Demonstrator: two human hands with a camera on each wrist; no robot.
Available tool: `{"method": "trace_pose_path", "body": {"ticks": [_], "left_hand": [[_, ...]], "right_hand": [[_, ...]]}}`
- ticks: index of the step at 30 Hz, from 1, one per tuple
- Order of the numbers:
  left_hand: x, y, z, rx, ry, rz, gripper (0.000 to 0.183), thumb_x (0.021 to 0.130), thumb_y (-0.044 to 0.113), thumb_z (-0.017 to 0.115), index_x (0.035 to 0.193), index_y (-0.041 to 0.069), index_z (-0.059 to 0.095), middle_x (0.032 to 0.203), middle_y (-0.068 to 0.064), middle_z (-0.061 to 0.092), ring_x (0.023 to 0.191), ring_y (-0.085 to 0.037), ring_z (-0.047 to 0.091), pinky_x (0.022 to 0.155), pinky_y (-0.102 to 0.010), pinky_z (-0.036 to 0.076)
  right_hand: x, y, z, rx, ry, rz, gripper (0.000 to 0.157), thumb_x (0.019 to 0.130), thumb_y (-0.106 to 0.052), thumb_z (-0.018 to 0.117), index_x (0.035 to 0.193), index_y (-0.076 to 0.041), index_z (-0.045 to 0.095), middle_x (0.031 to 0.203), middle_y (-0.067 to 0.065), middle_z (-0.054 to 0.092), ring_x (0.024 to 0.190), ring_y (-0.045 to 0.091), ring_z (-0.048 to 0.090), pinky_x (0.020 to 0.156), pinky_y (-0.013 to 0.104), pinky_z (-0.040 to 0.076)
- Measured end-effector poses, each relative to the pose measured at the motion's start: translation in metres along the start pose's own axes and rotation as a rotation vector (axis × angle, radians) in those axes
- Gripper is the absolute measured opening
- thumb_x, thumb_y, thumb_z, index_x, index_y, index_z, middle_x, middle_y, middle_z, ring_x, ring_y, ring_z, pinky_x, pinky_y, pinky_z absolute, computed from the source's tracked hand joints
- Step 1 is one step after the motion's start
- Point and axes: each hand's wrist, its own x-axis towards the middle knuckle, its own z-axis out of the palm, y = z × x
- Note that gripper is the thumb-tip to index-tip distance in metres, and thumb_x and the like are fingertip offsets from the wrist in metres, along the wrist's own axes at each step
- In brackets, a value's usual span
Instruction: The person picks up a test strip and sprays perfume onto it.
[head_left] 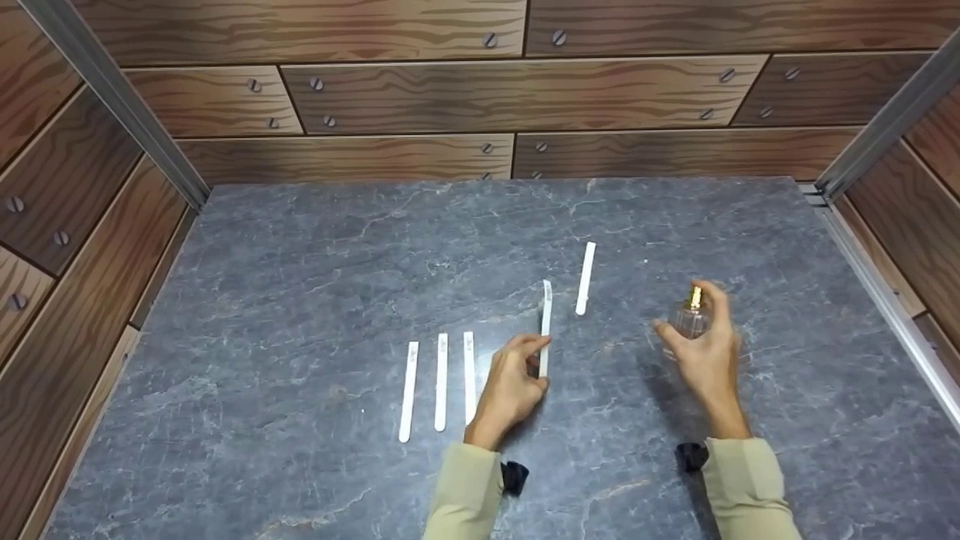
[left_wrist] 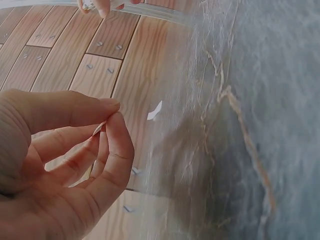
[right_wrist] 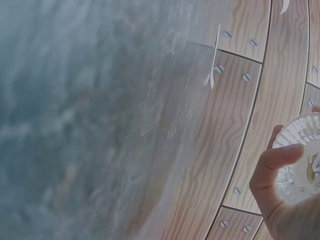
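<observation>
Between thumb and fingers, my left hand (head_left: 511,384) pinches a white perfume test strip (head_left: 547,307) that points away from me, its far tip slightly bent. In the left wrist view only a sliver of that strip (left_wrist: 99,128) shows at the fingertips. My right hand (head_left: 711,360) grips a clear glass perfume bottle (head_left: 686,322), the index finger on its gold spray top (head_left: 696,298). The right wrist view shows the bottle's ribbed base (right_wrist: 290,182) with the thumb across it, while most of the other fingers are hidden.
Three more white strips lie side by side left of my left hand: one outermost (head_left: 409,391), one in the middle (head_left: 441,382), one partly behind the hand (head_left: 469,367). Another strip (head_left: 586,279) lies farther back. Wood-patterned walls (head_left: 480,97) enclose the grey marbled table (head_left: 315,285).
</observation>
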Motion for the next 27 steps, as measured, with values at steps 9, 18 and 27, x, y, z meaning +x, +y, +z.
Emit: {"method": "trace_pose_path", "body": {"ticks": [9, 18, 27], "left_hand": [[0.001, 0.003, 0.004, -0.021, 0.024, 0.027, 0.052, 0.07, -0.021, 0.064, 0.121, -0.014, 0.066, 0.115, -0.015, 0.067, 0.081, -0.018, 0.062, 0.069, -0.021, 0.054], [0.004, 0.006, 0.008, -0.025, 0.036, 0.041, 0.051, 0.07, -0.022, 0.063, 0.12, -0.015, 0.066, 0.113, -0.013, 0.067, 0.079, -0.015, 0.062, 0.068, -0.019, 0.053], [0.006, 0.011, 0.009, 0.031, 0.036, 0.026, 0.05, 0.071, -0.02, 0.064, 0.12, -0.011, 0.068, 0.113, -0.012, 0.069, 0.078, -0.012, 0.061, 0.068, -0.016, 0.052]], "right_hand": [[0.004, -0.003, 0.006, -0.045, -0.001, -0.029, 0.068, 0.078, 0.008, 0.08, 0.138, -0.002, 0.051, 0.122, 0.031, 0.063, 0.077, 0.002, 0.055, 0.061, 0.012, 0.043], [0.005, -0.002, 0.01, -0.03, -0.014, -0.066, 0.067, 0.078, 0.009, 0.08, 0.138, 0.0, 0.051, 0.122, 0.028, 0.064, 0.092, 0.017, 0.061, 0.066, 0.012, 0.043], [0.005, -0.002, 0.016, -0.003, -0.02, -0.115, 0.067, 0.074, 0.014, 0.079, 0.134, 0.002, 0.052, 0.108, 0.028, 0.066, 0.084, 0.01, 0.058, 0.064, 0.012, 0.045]]}}
